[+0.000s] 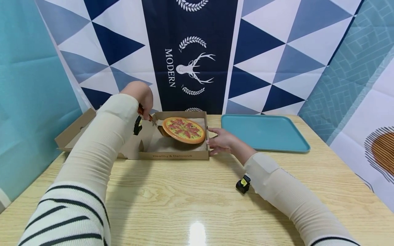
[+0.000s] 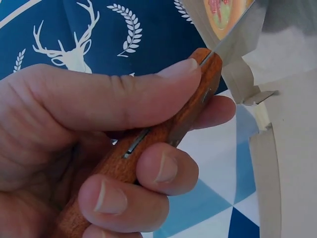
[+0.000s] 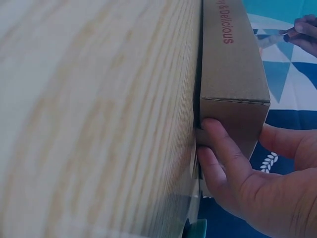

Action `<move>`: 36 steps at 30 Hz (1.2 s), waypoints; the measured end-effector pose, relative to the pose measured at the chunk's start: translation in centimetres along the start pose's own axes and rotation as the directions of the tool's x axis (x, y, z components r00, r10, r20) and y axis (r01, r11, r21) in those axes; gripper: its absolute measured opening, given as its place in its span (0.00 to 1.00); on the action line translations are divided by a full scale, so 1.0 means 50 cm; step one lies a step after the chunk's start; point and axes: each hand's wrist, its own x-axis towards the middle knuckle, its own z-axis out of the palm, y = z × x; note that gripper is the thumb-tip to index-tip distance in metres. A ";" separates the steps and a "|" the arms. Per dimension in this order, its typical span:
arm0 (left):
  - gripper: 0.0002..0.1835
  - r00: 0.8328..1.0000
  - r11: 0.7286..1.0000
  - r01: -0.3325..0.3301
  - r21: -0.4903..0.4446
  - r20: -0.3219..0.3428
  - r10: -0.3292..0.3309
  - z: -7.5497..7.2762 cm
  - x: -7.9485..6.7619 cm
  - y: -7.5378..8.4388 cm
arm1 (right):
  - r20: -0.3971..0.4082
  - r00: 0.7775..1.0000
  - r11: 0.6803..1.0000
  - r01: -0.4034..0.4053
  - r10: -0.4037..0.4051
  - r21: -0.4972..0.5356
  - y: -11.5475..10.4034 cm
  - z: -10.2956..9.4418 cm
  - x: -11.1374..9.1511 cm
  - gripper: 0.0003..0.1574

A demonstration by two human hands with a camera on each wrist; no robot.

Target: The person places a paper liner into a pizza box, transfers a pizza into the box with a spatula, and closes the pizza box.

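My left hand (image 1: 142, 95) grips the brown wooden handle (image 2: 173, 124) of a pizza server, thumb along its top and fingers curled beneath. The server's metal blade (image 2: 242, 29) reaches down to the left edge of a round pizza (image 1: 184, 130) with red and yellow topping and an orange crust. That pizza lies tilted over the cardboard pizza box (image 1: 172, 156), its left side raised with shadow beneath. My right hand (image 1: 222, 140) touches the box's right side; in the right wrist view, extended fingers (image 3: 228, 148) press the outer wall while the thumb is at the top edge.
A blue rectangular tray (image 1: 264, 133) lies on the wooden table (image 1: 172, 198) to the right of the box. The box's lid (image 1: 77, 131) is folded open to the left. Behind the table hangs a patterned cloth (image 1: 191, 51).
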 end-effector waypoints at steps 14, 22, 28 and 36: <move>0.09 1.000 0.999 0.027 0.020 -0.016 -0.027 -0.012 -0.016 -0.001 | 0.000 1.000 1.000 -0.004 0.004 -0.008 0.003 -0.003 0.005 0.48; 0.09 0.999 0.993 0.033 0.114 -0.019 -0.031 -0.021 -0.023 -0.009 | -0.002 1.000 1.000 -0.009 0.009 -0.001 0.004 -0.001 0.007 0.48; 0.09 1.000 0.993 0.015 0.118 -0.002 -0.015 -0.023 -0.028 -0.013 | -0.001 1.000 1.000 -0.016 0.016 -0.001 0.002 0.000 0.004 0.47; 0.10 0.998 0.984 0.018 0.178 -0.062 -0.007 -0.028 -0.043 -0.016 | 0.001 1.000 1.000 -0.016 0.016 0.011 0.000 0.002 0.001 0.48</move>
